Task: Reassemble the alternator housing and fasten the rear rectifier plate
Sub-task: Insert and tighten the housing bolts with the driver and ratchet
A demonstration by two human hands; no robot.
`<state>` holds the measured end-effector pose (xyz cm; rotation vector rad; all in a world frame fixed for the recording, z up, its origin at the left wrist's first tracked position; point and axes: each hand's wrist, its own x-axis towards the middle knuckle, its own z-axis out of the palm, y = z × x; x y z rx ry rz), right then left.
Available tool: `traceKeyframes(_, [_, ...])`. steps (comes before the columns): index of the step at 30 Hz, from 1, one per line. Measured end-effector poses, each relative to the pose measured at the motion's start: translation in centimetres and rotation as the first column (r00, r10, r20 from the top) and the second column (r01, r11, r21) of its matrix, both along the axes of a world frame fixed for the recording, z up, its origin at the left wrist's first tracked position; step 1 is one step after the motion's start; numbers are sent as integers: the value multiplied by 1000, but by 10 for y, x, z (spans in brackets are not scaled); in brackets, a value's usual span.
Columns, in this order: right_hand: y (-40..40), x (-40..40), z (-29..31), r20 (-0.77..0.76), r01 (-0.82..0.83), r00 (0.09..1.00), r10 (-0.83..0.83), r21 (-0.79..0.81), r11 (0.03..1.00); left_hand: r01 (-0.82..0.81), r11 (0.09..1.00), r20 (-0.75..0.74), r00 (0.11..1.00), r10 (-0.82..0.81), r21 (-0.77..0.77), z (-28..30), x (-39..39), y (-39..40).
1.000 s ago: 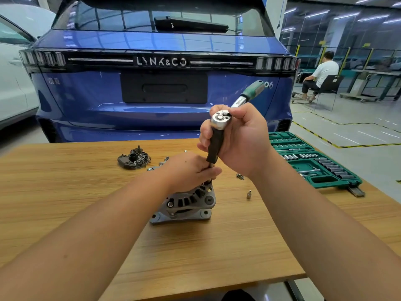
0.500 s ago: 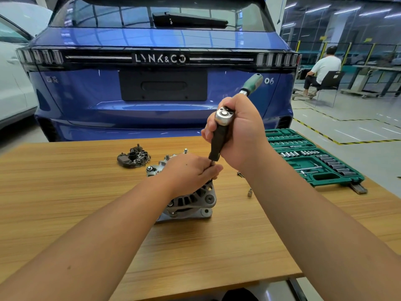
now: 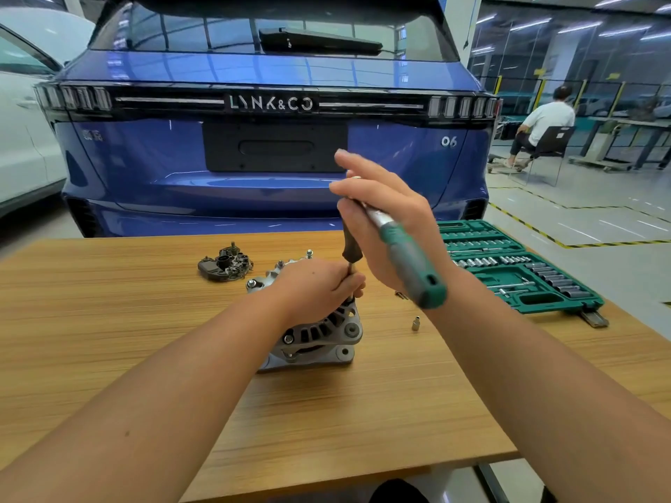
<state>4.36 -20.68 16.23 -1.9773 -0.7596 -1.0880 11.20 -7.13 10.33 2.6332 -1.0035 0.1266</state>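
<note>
The alternator housing (image 3: pixel 316 339) stands on the wooden table (image 3: pixel 109 339). The left hand (image 3: pixel 319 288) clasps its top, steadying it, while the right hand (image 3: pixel 385 226) loosely holds the ratchet (image 3: pixel 406 255) upright on a bolt. The rectifier plate (image 3: pixel 225 265) waits beyond.

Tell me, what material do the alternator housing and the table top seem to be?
Alternator housing: probably cast aluminium, judging by its dull silver-grey, slightly rough surface. Table top: wood or wood-look laminate, matte, with straight light-brown grain lines; which one cannot be told.
</note>
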Motion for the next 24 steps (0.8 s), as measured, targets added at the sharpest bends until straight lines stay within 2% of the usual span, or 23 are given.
traceKeyframes(2, [-5, -3, 6, 76, 128, 991, -114, -225, 966, 20, 1000, -77, 997, -22, -21, -2, 2, 3])
traceKeyframes(4, [-9, -8, 16, 106, 189, 982, -159, -413, 891, 38, 998, -85, 996, -42, -50, -3, 3, 2])
traceKeyframes(6, [-11, -14, 29, 113, 249, 967, -226, -583, 774, 57, 992, -76, 995, -66, -110, -3, 1, 0])
traceKeyframes(8, [-11, -18, 42, 144, 322, 934, -327, -735, 597, 56, 993, -41, 997, -60, -103, -2, -1, -2])
traceKeyframes(10, [-11, -23, 56, 170, 363, 896, -410, -812, 457, 19, 999, 56, 998, -17, -30, -3, 0, -1])
traceKeyframes(12, [-9, -23, 67, 207, 400, 869, -449, -829, 391, -3, 1000, 128, 992, 3, -3, -6, 4, 1])
traceKeyframes(14, [-7, -20, 74, 191, 410, 841, -506, -835, 366, -2, 999, 176, 984, -4, 33, -11, 5, -2])
traceKeyframes(15, [-5, -18, 76, 110, 383, 825, -555, -830, 405, -8, 998, 203, 979, -3, 55, -12, 5, -4])
traceKeyframes(18, [1, -5, 74, -244, 291, 752, -612, -711, 640, -60, 996, 245, 969, 41, 72, -13, 6, -11])
traceKeyframes(20, [0, 6, 72, -483, 263, 696, -532, -518, 814, -66, 997, 209, 976, 55, 50, -13, 8, -14])
traceKeyframes(21, [-1, 11, 72, -635, 251, 652, -414, -334, 909, -64, 997, 190, 980, 56, 36, -13, 9, -15])
traceKeyframes(22, [-3, 14, 71, -779, 241, 589, -215, -85, 967, -63, 998, 183, 981, 58, 23, -13, 9, -15])
traceKeyframes(23, [-4, 13, 70, -849, 228, 526, 35, 180, 957, -64, 998, 189, 980, 60, 15, -13, 10, -15])
traceKeyframes(24, [-7, 13, 66, -832, 205, 482, 276, 413, 887, -60, 998, 202, 978, 56, 15, -13, 10, -15])
